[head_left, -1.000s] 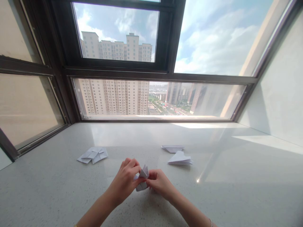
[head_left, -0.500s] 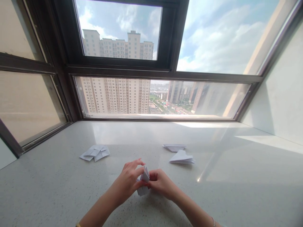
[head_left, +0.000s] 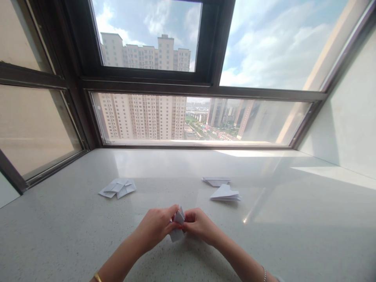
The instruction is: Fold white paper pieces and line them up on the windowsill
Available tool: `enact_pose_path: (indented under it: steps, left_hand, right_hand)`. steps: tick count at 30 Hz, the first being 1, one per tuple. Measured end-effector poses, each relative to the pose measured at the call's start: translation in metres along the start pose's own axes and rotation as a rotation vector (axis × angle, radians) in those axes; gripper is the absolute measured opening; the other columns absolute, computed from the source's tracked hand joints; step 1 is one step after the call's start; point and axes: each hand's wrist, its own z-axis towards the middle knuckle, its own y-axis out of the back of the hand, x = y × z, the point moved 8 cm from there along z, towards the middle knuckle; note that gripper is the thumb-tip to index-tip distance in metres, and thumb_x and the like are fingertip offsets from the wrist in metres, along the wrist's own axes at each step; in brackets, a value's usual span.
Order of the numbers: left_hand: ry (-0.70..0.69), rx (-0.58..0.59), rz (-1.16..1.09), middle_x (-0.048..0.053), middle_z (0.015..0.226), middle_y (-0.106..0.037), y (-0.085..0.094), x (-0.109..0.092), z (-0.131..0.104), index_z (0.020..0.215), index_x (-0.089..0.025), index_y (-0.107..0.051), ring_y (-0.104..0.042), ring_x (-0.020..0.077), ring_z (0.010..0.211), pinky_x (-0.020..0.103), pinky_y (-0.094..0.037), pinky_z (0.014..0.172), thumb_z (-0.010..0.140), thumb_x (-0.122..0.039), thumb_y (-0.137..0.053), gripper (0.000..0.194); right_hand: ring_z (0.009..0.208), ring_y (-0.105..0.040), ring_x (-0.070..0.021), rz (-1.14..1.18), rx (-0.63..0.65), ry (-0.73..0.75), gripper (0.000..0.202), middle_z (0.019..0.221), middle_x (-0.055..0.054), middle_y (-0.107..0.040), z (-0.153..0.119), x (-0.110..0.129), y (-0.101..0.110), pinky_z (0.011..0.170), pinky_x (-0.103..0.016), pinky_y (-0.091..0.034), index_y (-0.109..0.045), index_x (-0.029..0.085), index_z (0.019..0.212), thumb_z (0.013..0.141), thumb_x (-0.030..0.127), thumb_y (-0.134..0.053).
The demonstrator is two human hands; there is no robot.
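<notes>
A small piece of folded white paper is between both hands, low in the middle of the head view, with a pointed flap standing up. My left hand grips its left and upper side, thumb in front and fingers behind. My right hand pinches the right edge between thumb and bent fingers. The fingertips partly hide the paper.
Folded white papers lie overlapping at the left on the pale speckled sill. To the right are a flat folded paper and a thicker one. Dark-framed windows border the sill.
The raised fingers of my left hand have come down and closed against the folded paper. My right hand keeps its pinch. The view has tilted slightly.
</notes>
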Motion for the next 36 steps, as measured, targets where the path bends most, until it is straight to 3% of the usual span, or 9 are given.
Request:
enact_pose_path:
  steps: [8,14,19,22,27,33,36]
  left_hand:
    - [-0.011,-0.019,-0.008,-0.005,0.067,-0.062,0.004,0.001,-0.001,0.082,-0.024,-0.050,-0.057,0.0143,0.062,0.019,-0.031,0.052,0.079,-0.033,-0.048,0.009]
    - [0.012,-0.044,-0.004,-0.004,0.066,-0.061,0.007,0.006,-0.001,0.080,-0.023,-0.047,-0.058,0.0142,0.061,0.019,-0.030,0.051,0.080,-0.031,-0.047,0.007]
    - [0.019,-0.047,-0.033,-0.004,0.076,-0.064,0.006,0.010,-0.001,0.089,-0.024,-0.045,-0.059,0.0151,0.066,0.020,-0.033,0.054,0.078,-0.028,-0.050,0.014]
    - [0.025,-0.031,-0.014,-0.003,0.078,-0.064,0.004,0.011,-0.001,0.091,-0.024,-0.044,-0.060,0.0156,0.068,0.020,-0.035,0.055,0.078,-0.027,-0.050,0.015]
    - [0.001,-0.073,0.055,-0.001,0.080,-0.065,0.000,0.007,-0.003,0.096,-0.024,-0.039,-0.062,0.0171,0.067,0.021,-0.035,0.054,0.081,-0.031,-0.045,0.018]
    - [-0.096,-0.119,0.100,-0.002,0.075,-0.064,-0.009,-0.005,-0.003,0.098,-0.022,-0.038,-0.060,0.0179,0.065,0.023,-0.036,0.053,0.080,-0.026,-0.050,0.022]
    - [-0.109,-0.240,0.014,-0.001,0.082,-0.062,0.000,-0.002,-0.003,0.101,-0.023,-0.039,-0.058,0.0169,0.070,0.026,-0.039,0.062,0.077,-0.027,-0.054,0.029]
  right_hand:
    - [0.050,-0.046,-0.0103,-0.001,0.023,0.043,0.027,0.051,0.002,-0.054,-0.003,0.005,0.001,0.051,-0.021,-0.035,-0.062,0.013,0.057,0.067,0.038,-0.059]
    - [0.055,-0.049,-0.0124,-0.078,0.085,0.104,0.044,0.057,-0.002,-0.058,-0.007,0.018,-0.001,0.055,-0.023,-0.039,-0.064,0.012,0.065,0.079,0.047,-0.040]
    - [0.062,-0.052,-0.0132,-0.066,0.164,0.086,0.023,0.062,-0.001,-0.060,-0.012,0.022,-0.004,0.060,-0.023,-0.039,-0.065,0.013,0.071,0.074,0.029,-0.049]
    - [0.063,-0.051,-0.0125,-0.122,0.184,0.080,0.020,0.066,0.000,-0.060,-0.014,0.022,-0.006,0.059,-0.022,-0.038,-0.065,0.014,0.078,0.071,0.028,-0.053]
    - [0.058,-0.049,-0.0113,-0.083,0.057,0.061,0.030,0.063,0.001,-0.057,-0.008,0.013,-0.002,0.053,-0.021,-0.037,-0.062,0.013,0.073,0.070,0.043,-0.058]
    - [0.049,-0.050,-0.0102,0.008,-0.062,0.082,0.030,0.053,0.003,-0.054,-0.004,0.009,0.005,0.047,-0.021,-0.037,-0.056,0.015,0.059,0.065,0.043,-0.062]
    - [0.045,-0.048,-0.0088,-0.024,-0.132,0.105,0.031,0.050,0.003,-0.053,-0.005,0.013,0.012,0.043,-0.020,-0.036,-0.055,0.015,0.058,0.066,0.044,-0.061]
